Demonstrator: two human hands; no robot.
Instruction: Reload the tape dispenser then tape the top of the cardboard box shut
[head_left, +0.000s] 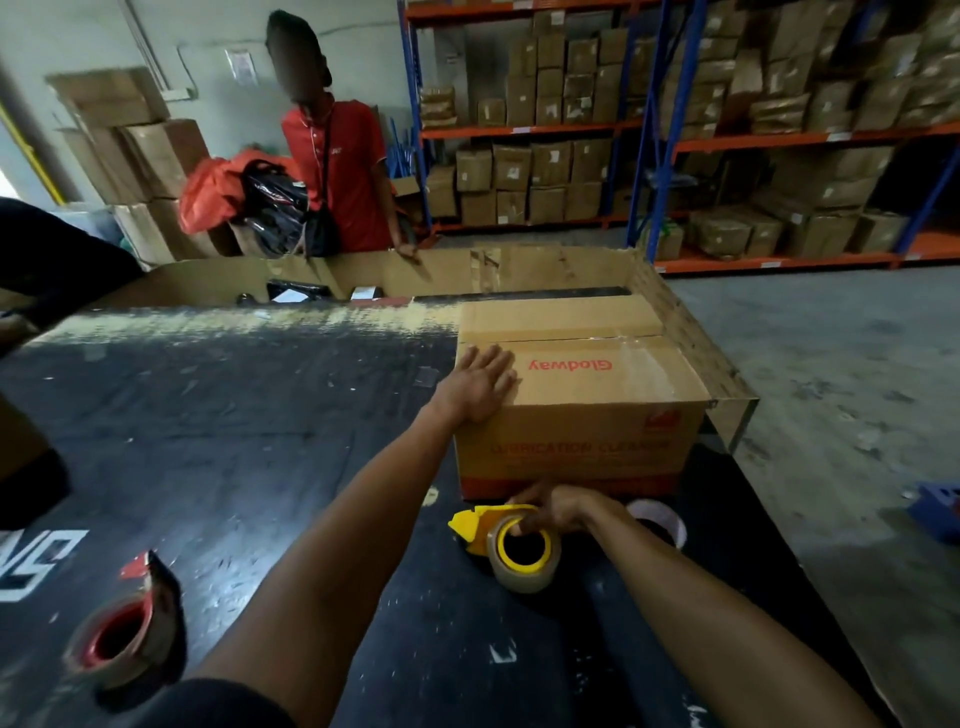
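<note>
A cardboard box sits on a dark table, its top flaps closed. The left hand lies flat and open on the box's near left top corner, fingers spread, grasping nothing. Just in front of the box, the right hand grips a yellow tape dispenser loaded with a tape roll, fingers hooked into the roll's core. A red dispenser lies well to the left of the box, nearer the viewer. Beyond the box, a person in a red shirt stands.
</note>
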